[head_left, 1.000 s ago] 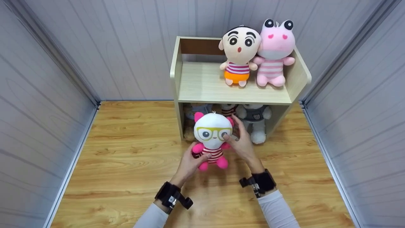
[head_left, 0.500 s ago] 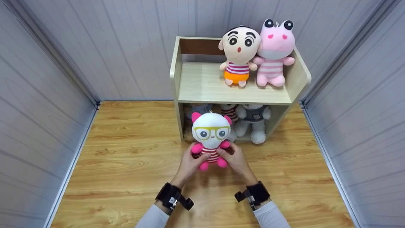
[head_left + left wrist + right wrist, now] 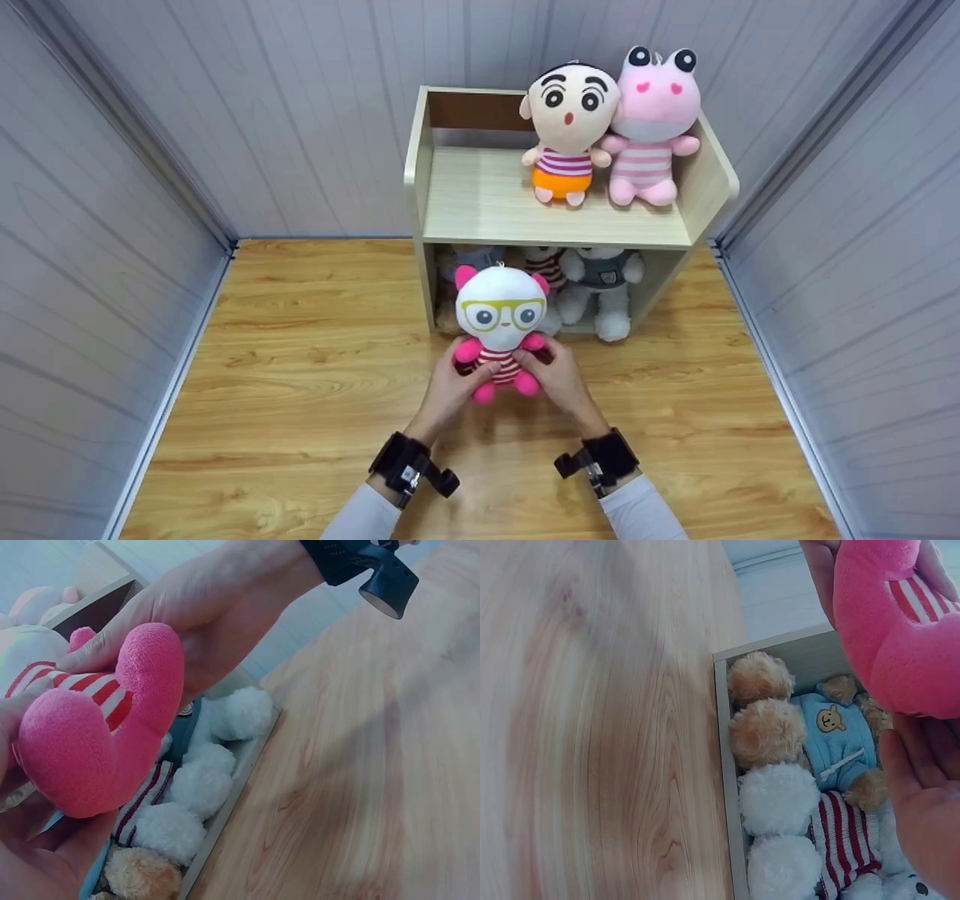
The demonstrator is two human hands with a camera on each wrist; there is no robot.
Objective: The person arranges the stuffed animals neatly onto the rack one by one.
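A plush panda (image 3: 501,322) with pink ears and limbs, yellow glasses and a red-and-white striped shirt is held up in front of the shelf, facing the head camera. My left hand (image 3: 448,386) grips its body on the left, thumb over the striped belly. On the other side my right hand (image 3: 559,379) holds it the same way, thumb on the shirt below the pink arm. Fingers of both hands pass behind the toy, partly hidden in the head view. The left wrist view shows its pink legs (image 3: 71,754) from below.
A pale wooden shelf (image 3: 480,217) stands against the back wall. On top sit a boy doll (image 3: 562,176) and a pink frog plush (image 3: 651,112) at the right. Below are a blue-shirted brown bear (image 3: 836,739), a striped-shirt white plush (image 3: 844,840) and a grey-vested plush (image 3: 604,274).
My right hand has come down from the panda's head to its body and grips it there. The panda has shifted slightly left. Over the last half second hardly anything moves.
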